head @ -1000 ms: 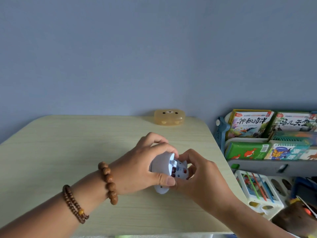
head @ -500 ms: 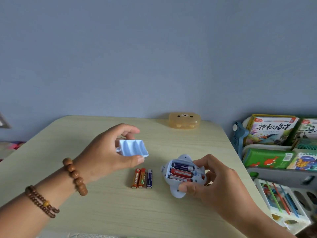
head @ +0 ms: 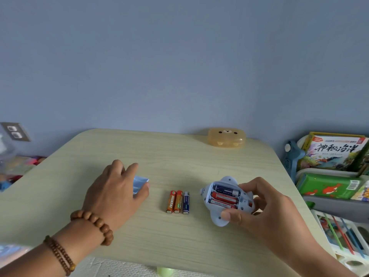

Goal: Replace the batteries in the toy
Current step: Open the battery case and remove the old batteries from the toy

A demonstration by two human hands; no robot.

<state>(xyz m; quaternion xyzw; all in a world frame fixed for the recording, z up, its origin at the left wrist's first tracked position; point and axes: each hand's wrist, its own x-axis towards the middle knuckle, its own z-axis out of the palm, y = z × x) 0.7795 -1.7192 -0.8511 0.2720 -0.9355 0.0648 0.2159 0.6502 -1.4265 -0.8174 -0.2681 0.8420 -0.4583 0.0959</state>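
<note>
While our right hand (head: 265, 212) clamps the pale-blue toy (head: 223, 200) at four o'clock, compartment open with three batteries seated, our left hand (head: 117, 188) pinches its cover (head: 139, 183) on the pale wooden table (head: 179, 240); blue wall (head: 179, 66) behind.

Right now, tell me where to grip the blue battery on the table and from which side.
Pinch the blue battery at its ends, from above. It lies flat, its left side against the two orange batteries, so no finger fits there. Its right side, toward the toy, is clear.
</note>
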